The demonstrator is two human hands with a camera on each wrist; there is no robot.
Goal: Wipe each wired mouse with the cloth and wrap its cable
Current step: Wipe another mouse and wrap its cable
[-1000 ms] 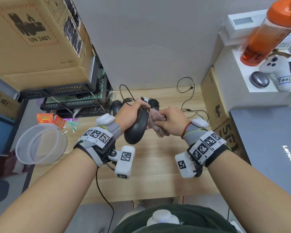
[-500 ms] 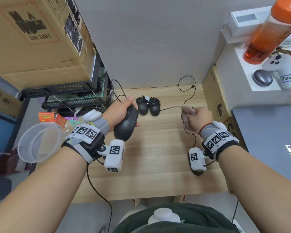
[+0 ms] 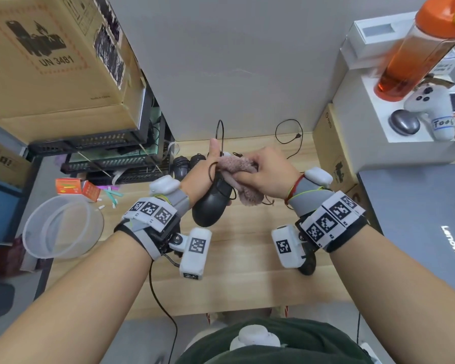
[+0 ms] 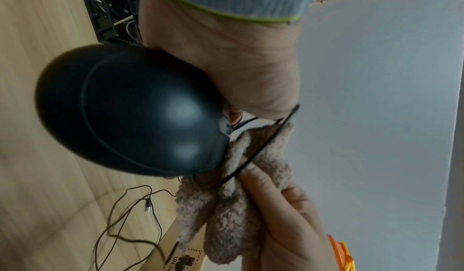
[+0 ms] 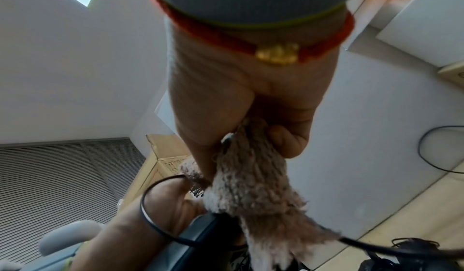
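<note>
A: Black plastic, that mouse (image 3: 212, 203), gripped in the left hand (image 3: 204, 177) above the wooden desk (image 3: 237, 279), thumb stuck up.

B: And the right hand (image 3: 269, 177)?

A: Clenched on the fuzzy pinkish cloth (image 3: 237, 169), pressed against the mouse's front end, the two hands touching.

B: The cable (image 4: 261, 148)?

A: It loops over the left thumb and runs across the cloth. Two more dark mice (image 3: 188, 164) lie just beyond the left hand.

A grey wall (image 3: 242, 61) is standing behind the wooden table (image 3: 237, 279); a louvred ceiling panel (image 5: 62, 186) is showing overhead, left of the wall.
</note>
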